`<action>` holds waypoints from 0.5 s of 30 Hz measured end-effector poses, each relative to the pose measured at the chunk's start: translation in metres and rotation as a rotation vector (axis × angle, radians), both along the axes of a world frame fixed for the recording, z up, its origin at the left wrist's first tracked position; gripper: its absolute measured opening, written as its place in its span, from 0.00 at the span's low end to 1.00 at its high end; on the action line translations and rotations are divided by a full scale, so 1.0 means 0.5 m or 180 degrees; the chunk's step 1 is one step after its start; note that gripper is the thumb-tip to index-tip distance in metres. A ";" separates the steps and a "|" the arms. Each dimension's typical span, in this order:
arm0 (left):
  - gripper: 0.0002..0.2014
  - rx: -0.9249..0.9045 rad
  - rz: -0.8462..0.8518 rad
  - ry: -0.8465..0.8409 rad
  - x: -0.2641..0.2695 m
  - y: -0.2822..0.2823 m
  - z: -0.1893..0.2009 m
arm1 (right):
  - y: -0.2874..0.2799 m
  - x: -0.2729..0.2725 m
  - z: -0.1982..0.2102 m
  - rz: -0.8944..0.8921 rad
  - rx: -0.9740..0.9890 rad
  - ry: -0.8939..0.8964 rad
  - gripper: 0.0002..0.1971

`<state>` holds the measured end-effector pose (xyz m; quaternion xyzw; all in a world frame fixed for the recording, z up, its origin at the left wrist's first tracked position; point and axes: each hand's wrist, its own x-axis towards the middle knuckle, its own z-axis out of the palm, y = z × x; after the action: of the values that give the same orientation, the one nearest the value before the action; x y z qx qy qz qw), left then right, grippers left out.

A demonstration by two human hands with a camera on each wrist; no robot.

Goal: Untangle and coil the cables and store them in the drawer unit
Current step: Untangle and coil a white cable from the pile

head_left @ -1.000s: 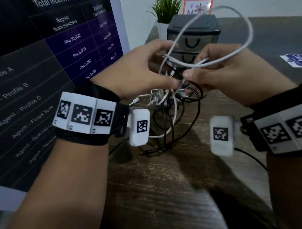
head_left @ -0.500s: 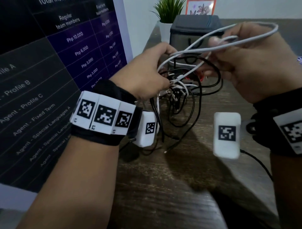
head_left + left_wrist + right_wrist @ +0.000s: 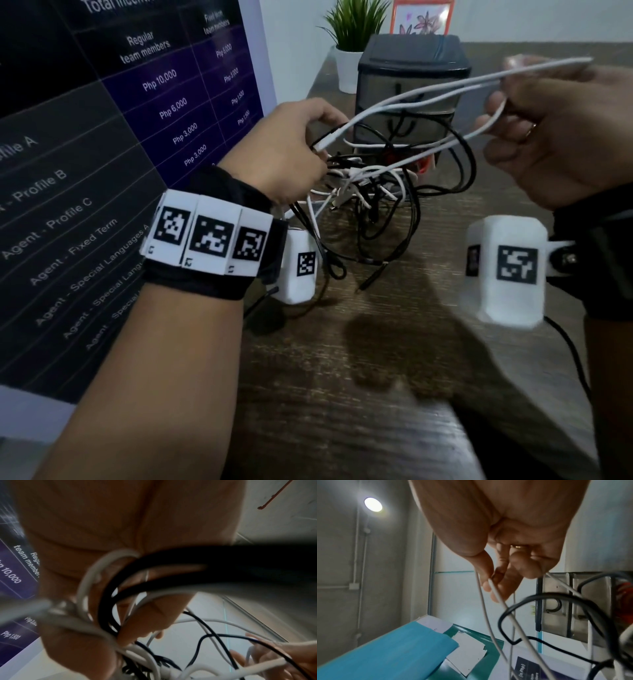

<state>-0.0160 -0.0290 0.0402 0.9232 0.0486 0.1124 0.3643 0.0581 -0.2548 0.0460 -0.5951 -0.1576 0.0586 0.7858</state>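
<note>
Over table, hands stretch cables between.

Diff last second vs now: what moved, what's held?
The right hand, still pinching the white cable, swung up and right, stretching its round loop into long strands. The left hand keeps gripping the cable tangle, now lifted slightly. Drawer unit and plant unchanged.

Drawn taut now, white cable, right hand pulled farther from left hand, loop flattened.
</note>
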 end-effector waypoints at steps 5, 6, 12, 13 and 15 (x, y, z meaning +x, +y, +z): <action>0.25 -0.0201 -0.0038 0.0056 -0.003 -0.009 0.001 | -0.011 0.006 0.009 0.0316 0.0246 0.0328 0.13; 0.26 -0.0259 -0.0057 0.0072 -0.003 -0.010 0.001 | -0.009 0.007 0.012 0.0383 0.0388 0.0332 0.14; 0.29 -0.0334 -0.0156 0.0092 -0.005 -0.010 0.001 | 0.006 0.011 -0.003 -0.0402 0.1250 0.0447 0.13; 0.29 -0.0320 -0.0165 0.0092 -0.003 -0.009 -0.001 | 0.007 0.011 -0.007 -0.0588 0.1283 0.0417 0.14; 0.25 -0.0281 -0.0207 0.0136 -0.001 -0.012 -0.002 | 0.012 0.011 -0.012 -0.0834 0.0964 0.0201 0.15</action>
<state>-0.0164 -0.0352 0.0393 0.9095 0.0312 0.0786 0.4070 0.0634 -0.2490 0.0399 -0.4834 -0.0611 -0.0498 0.8719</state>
